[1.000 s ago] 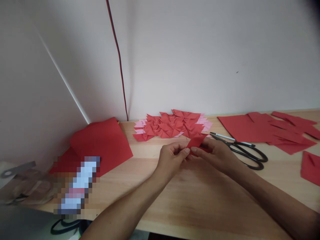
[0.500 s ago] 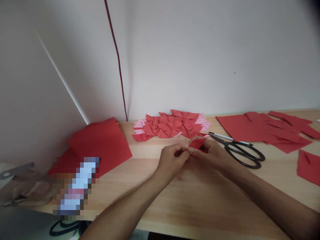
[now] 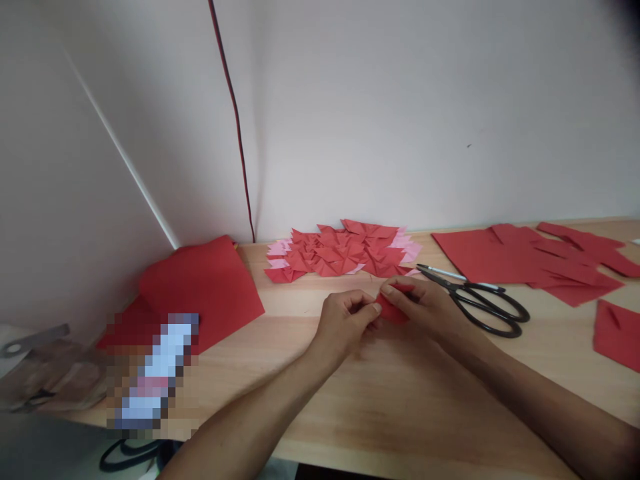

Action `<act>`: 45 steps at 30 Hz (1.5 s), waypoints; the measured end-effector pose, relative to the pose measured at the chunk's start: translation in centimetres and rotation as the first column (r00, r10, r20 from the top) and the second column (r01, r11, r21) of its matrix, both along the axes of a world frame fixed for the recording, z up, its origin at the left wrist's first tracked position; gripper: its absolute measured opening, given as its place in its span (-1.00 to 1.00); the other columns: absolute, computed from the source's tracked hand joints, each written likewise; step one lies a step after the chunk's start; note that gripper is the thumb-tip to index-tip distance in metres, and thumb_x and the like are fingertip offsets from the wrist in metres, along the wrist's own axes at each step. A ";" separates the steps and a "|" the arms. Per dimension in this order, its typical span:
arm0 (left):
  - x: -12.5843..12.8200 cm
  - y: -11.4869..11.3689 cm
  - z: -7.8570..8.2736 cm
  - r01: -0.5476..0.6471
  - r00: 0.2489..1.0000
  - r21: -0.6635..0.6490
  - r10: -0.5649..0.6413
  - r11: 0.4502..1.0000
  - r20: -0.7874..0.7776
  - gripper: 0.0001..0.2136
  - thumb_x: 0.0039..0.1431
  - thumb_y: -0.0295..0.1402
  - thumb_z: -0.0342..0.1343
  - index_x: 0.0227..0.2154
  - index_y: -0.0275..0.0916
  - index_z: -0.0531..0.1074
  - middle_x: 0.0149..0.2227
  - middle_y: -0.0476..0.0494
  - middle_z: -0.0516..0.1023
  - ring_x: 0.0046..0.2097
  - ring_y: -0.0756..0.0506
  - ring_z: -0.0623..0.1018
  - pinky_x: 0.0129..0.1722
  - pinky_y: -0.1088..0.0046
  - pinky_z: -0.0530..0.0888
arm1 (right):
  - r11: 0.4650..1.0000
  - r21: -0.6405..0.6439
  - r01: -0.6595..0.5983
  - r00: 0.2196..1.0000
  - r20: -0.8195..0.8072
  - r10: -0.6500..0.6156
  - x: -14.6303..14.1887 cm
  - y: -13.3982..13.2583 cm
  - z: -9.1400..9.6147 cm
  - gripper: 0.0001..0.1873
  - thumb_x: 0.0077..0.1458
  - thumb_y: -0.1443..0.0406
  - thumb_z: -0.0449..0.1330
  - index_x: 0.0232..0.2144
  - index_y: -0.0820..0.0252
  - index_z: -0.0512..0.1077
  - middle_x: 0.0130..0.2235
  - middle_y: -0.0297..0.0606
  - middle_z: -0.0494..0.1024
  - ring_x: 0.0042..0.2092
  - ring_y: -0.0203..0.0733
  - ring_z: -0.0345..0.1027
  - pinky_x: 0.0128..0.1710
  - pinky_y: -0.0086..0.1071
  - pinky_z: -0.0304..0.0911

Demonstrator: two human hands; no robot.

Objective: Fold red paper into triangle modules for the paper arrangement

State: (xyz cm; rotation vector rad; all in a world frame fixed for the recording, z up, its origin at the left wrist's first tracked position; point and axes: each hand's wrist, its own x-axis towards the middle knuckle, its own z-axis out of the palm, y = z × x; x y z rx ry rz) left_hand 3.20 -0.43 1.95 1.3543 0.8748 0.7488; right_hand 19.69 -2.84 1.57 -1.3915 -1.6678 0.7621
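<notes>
Here, left hand (image 3: 347, 319) beside right hand (image 3: 425, 305), red paper (image 3: 391, 310) between.

The pale wooden surface (image 3: 400, 407) carries a heap of folded red and pink papers (image 3: 340, 257) near its far edge. Black scissors (image 3: 456, 289) lie to the heap's right beside a slim pen (image 3: 447, 273), with overlapping red sheets (image 3: 485, 257) farther right and large red paper (image 3: 205, 287) at the left.

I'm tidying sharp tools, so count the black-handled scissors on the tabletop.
1 pair visible: the black-handled scissors, beside the right hand, alongside the pen. Others could be hidden under the red sheets.
</notes>
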 end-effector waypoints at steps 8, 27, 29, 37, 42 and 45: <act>0.1 0.0 -0.4 0.132 0.991 -0.111 -0.133 0.985 -0.008 -0.80 0.02 -0.28 0.11 -0.58 -0.30 0.38 -0.60 -0.07 0.47 -0.60 0.04 0.40 -0.56 0.53 0.32 | 1.000 -0.027 -0.011 0.998 0.068 0.013 0.1 -0.1 0.2 -0.67 0.17 0.13 0.06 -0.53 0.18 0.40 -0.56 -0.38 0.36 -0.48 -0.29 0.18 -0.47 -0.40 0.07; -0.3 0.5 -0.3 0.000 0.942 -0.284 0.095 0.959 0.323 -0.74 -0.01 -0.24 0.23 -0.45 -0.42 0.52 -0.48 -0.25 0.57 -0.49 -0.01 0.50 -0.47 0.51 0.36 | 0.995 -0.039 -0.093 0.961 -0.265 0.080 0.4 0.3 0.5 -0.72 0.09 0.14 0.20 -0.18 0.12 0.31 -0.36 -0.33 0.46 -0.37 -0.26 0.34 -0.39 -0.38 0.26; -0.4 0.5 -0.3 0.011 0.937 -0.279 0.088 0.960 0.339 -0.74 0.00 -0.25 0.23 -0.46 -0.43 0.52 -0.49 -0.25 0.57 -0.49 -0.01 0.50 -0.47 0.52 0.35 | 0.990 -0.013 -0.138 0.956 -0.261 0.130 0.3 0.2 0.2 -0.77 0.11 0.17 0.20 -0.20 0.10 0.32 -0.32 -0.33 0.47 -0.29 -0.22 0.38 -0.30 -0.34 0.29; -0.4 0.3 -0.1 0.036 0.934 -0.291 0.071 0.956 0.350 -0.76 0.00 -0.26 0.23 -0.49 -0.42 0.51 -0.47 -0.26 0.59 -0.47 -0.03 0.52 -0.46 0.50 0.37 | 0.999 0.018 -0.044 0.981 -0.190 0.047 0.3 0.2 -0.1 -0.80 0.10 0.13 0.20 -0.31 0.13 0.40 -0.32 -0.28 0.49 -0.28 -0.19 0.35 -0.29 -0.33 0.27; -0.3 0.2 0.0 0.069 0.942 -0.268 0.025 0.961 0.333 -0.77 0.02 -0.28 0.20 -0.48 -0.41 0.54 -0.44 -0.28 0.60 -0.47 -0.02 0.52 -0.44 0.49 0.38 | 0.998 -0.050 -0.027 0.980 -0.200 0.017 0.3 0.0 0.6 -0.74 0.10 0.08 0.17 -0.38 0.15 0.42 -0.38 -0.28 0.46 -0.37 -0.24 0.28 -0.38 -0.36 0.23; -0.3 0.2 -0.1 0.080 0.948 -0.256 0.006 0.963 0.318 -0.76 0.03 -0.26 0.20 -0.47 -0.40 0.55 -0.43 -0.27 0.60 -0.46 -0.03 0.52 -0.43 0.48 0.38 | 0.995 -0.100 -0.031 0.974 -0.225 0.008 0.1 -0.2 1.3 -0.73 0.08 0.06 0.17 -0.41 0.13 0.42 -0.42 -0.31 0.43 -0.40 -0.24 0.25 -0.40 -0.36 0.21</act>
